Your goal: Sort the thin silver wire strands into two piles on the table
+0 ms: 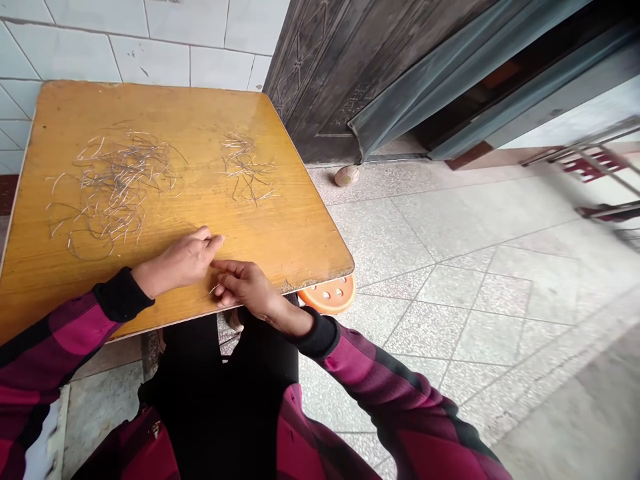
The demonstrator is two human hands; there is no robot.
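Observation:
My left hand [183, 261] is closed in a pinch just above the table's near part, with its fingertips pointing right. What it holds, if anything, is too small to make out. Close beside it, my right hand [250, 288] curls at the table's front edge, thumb and forefinger together. A short, thin piece of wire [214, 290] pokes out from its fingers. Beyond my left hand lies a large tangled heap of thin wires [120, 180]. A smaller pile of wires [247, 167] sits farther to the right, past both hands.
The yellow wooden table [300, 233] stands against a white tiled wall [150, 63]. An orange stool [330, 295] is partly under its right corner. On the speckled floor rests a pale ball [347, 176], near a dark door [320, 87] and a grey-blue curtain [400, 100].

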